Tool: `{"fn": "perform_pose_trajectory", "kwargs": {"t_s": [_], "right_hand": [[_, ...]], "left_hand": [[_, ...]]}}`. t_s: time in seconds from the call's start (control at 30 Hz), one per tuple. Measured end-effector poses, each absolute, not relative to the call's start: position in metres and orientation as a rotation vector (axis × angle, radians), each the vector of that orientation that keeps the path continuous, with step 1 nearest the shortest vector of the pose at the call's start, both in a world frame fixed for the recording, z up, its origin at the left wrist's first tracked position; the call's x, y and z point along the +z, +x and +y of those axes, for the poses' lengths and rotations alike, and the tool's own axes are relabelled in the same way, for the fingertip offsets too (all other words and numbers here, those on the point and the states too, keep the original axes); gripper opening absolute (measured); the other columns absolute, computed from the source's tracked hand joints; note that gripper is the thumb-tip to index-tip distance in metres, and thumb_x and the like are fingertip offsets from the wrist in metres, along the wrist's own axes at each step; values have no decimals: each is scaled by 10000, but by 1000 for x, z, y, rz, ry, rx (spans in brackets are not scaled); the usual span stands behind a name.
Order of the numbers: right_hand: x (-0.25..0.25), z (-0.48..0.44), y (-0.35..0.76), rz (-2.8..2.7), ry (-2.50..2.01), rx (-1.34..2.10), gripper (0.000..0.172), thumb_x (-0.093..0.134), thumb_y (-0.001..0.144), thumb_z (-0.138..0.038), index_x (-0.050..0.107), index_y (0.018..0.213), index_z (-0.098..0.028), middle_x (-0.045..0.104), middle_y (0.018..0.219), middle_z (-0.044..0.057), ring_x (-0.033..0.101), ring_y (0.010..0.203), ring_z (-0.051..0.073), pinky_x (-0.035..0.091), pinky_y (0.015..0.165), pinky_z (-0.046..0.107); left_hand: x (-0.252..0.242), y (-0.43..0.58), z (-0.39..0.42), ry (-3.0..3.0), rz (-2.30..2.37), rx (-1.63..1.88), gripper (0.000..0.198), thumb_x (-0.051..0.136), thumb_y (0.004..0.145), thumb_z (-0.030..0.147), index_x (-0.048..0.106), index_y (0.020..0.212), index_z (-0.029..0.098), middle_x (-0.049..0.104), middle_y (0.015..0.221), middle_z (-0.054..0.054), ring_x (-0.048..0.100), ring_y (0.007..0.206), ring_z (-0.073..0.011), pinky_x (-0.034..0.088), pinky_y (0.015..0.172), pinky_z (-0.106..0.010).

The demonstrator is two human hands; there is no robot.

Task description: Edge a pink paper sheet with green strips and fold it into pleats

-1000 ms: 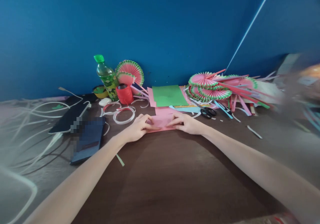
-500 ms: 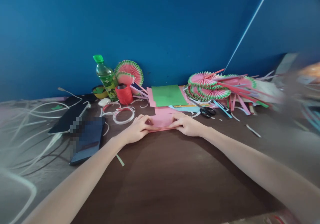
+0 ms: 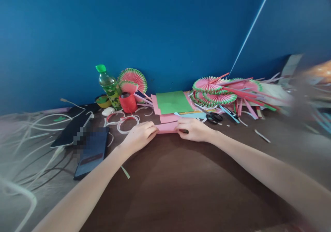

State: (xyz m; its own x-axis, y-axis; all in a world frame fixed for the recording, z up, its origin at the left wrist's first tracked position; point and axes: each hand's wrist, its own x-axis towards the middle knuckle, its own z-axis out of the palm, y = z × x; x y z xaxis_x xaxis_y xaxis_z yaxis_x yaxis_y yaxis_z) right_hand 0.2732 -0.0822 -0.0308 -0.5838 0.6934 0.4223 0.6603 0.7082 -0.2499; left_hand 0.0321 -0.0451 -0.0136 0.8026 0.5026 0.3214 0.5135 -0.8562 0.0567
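Observation:
A narrow piece of pink paper (image 3: 167, 127) stretches between my two hands, just above or on the dark table (image 3: 165, 176). Its left end is pinched by my left hand (image 3: 141, 134), fingers closed. At the other end my right hand (image 3: 193, 130) grips it between thumb and bent fingers. Behind the hands lies a green sheet (image 3: 173, 102) on larger pink sheets (image 3: 168, 118). Black-handled scissors (image 3: 214, 117) rest to the right of the sheets, close to my right hand. Rolls of white tape (image 3: 127, 124) lie beyond my left hand.
At the back left stand a green-capped bottle (image 3: 110, 87), a red cup-like object (image 3: 128, 103) and a pleated paper fan (image 3: 134, 79). More fans (image 3: 214, 95) and paper strips pile up at right. A phone (image 3: 93, 154), a dark tablet-like device (image 3: 72, 128) and white cables (image 3: 42, 121) lie left.
The pink paper now looks narrower and flatter between my hands. My left hand's fingers have closed down over its end. The view has tilted slightly upward.

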Motion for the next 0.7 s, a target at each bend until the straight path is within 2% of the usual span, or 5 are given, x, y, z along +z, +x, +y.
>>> {"fn": "perform_pose_trajectory", "kwargs": {"t_s": [0.07,0.17,0.3,0.43,0.7], "right_hand": [[-18,-82,275,-2320,-1082,244,198,490,777,-139,674,849,-126,593,762,48,524,653,118,403,626,239],[2,-82,279,-2216,-1129,527,216,504,805,-241,674,864,-122,590,749,37,530,661,114,405,627,236],[7,-78,284,-2225,-1233,767,242,535,786,-313,674,882,-140,649,829,46,570,735,139,418,661,251],[-8,-75,283,-2361,-1383,756,197,531,770,-245,682,863,-159,680,880,52,590,785,166,416,695,274],[-10,-84,276,-2525,-1390,510,156,505,762,-164,651,816,-160,662,823,48,566,711,142,389,621,245]], "left_hand": [[-1,34,-48,-3007,-977,-598,282,362,886,259,606,815,137,590,808,-46,546,743,-142,424,683,-257],[14,32,-47,-3143,-1270,-653,277,384,874,313,590,788,148,601,777,-14,548,719,-128,422,667,-234],[15,29,-42,-3308,-1478,-405,268,423,841,357,608,844,163,640,821,-6,569,762,-144,429,691,-248],[3,28,-42,-3293,-1450,-237,206,466,806,275,615,904,171,652,923,-26,583,830,-155,427,753,-266],[-1,30,-49,-3118,-1188,-106,122,470,769,153,582,817,166,628,866,-37,575,801,-162,419,708,-273]]}}
